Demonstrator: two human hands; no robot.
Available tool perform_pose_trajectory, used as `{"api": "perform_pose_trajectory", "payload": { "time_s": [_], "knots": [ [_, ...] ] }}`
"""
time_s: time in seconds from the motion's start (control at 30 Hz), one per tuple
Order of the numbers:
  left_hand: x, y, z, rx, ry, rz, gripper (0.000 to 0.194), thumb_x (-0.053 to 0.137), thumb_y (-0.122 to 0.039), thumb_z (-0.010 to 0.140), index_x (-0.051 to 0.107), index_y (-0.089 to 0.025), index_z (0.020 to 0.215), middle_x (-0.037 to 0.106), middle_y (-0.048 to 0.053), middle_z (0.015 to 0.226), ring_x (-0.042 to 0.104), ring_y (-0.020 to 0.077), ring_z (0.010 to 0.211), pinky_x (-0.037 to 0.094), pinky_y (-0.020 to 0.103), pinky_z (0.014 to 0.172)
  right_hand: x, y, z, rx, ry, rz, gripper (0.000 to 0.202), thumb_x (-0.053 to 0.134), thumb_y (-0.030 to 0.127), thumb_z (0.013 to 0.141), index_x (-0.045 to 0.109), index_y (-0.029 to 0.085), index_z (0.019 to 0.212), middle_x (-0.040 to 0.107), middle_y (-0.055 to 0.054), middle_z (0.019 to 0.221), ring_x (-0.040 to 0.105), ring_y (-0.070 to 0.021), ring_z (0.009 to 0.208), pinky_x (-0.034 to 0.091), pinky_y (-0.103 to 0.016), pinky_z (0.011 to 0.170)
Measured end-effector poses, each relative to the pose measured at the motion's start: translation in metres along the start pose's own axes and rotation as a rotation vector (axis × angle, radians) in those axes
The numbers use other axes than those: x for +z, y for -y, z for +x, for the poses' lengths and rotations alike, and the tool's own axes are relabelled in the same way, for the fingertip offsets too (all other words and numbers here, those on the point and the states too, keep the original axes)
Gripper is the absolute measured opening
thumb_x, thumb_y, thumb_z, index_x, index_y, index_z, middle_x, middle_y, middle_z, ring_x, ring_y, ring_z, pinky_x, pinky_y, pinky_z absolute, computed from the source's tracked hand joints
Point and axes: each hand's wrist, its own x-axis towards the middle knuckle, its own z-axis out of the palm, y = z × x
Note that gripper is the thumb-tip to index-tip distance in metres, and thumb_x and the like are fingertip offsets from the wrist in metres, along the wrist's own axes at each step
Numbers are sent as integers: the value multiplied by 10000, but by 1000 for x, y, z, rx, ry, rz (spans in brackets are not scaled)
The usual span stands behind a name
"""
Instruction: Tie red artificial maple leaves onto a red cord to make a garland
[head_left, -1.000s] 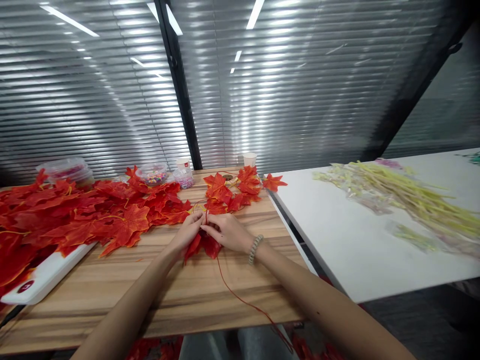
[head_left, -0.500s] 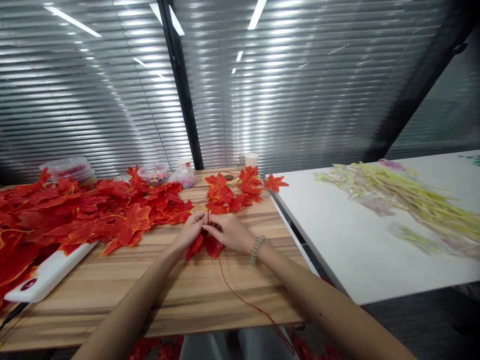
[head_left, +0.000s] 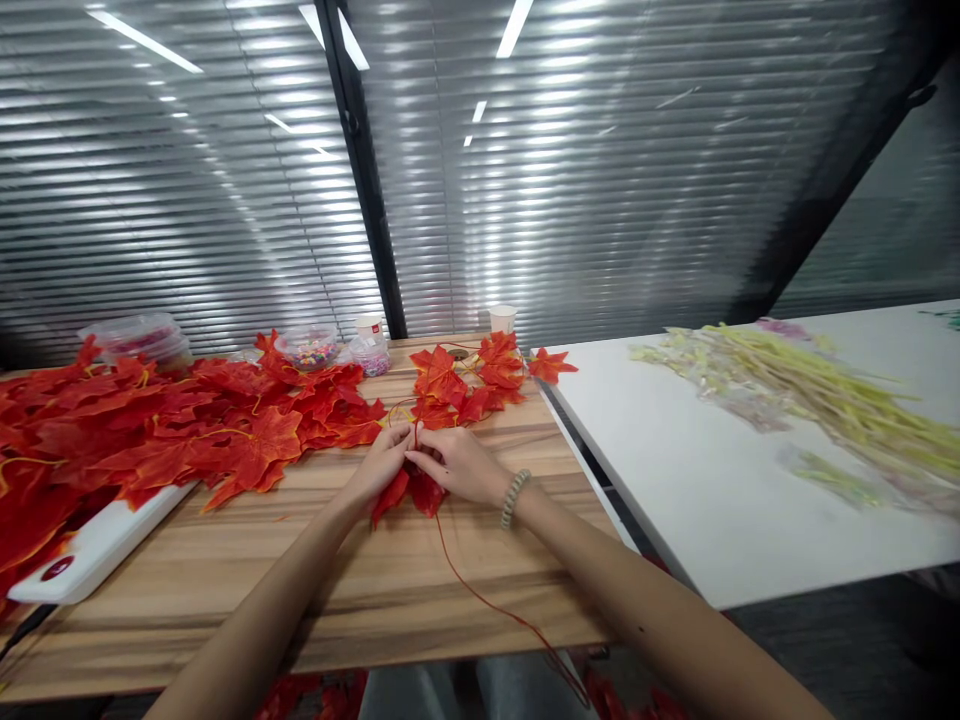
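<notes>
My left hand [head_left: 384, 460] and my right hand [head_left: 461, 463] meet over the wooden table, fingers pinched together around a thin red cord [head_left: 480, 594]. Under the fingers hangs a red maple leaf [head_left: 426, 493], partly covered by both hands. The cord runs from the leaf down over the table's front edge. Just behind the hands lie several more red leaves [head_left: 439, 377] joined by cord. Which fingertips press on the leaf's stem is too small to tell.
A big heap of red leaves [head_left: 172, 420] covers the left side, over a white power strip [head_left: 105, 545]. Behind stand bead tubs [head_left: 309, 348] and a paper cup [head_left: 502, 319]. On the right, a white table [head_left: 645, 470] bears yellow strips [head_left: 840, 390] in plastic.
</notes>
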Motion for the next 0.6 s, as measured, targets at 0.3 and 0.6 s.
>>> {"api": "perform_pose_trajectory", "payload": {
  "time_s": [0.3,0.6],
  "knots": [
    [-2,4,1,-1,14,10,200,629,-319,654,530,-145,648,503,-26,606,479,101,579,379,186,554,2,-2,0,-19,-5,41,141,436,227,874,533,143,816,603,-45,748,535,-124,650,370,-218,631],
    [-2,2,1,0,10,39,224,635,-335,631,522,-142,633,484,-21,601,481,125,612,389,203,554,2,-2,0,-28,-2,38,153,428,229,878,529,139,807,598,-41,739,529,-118,645,373,-213,632]
  ]
}}
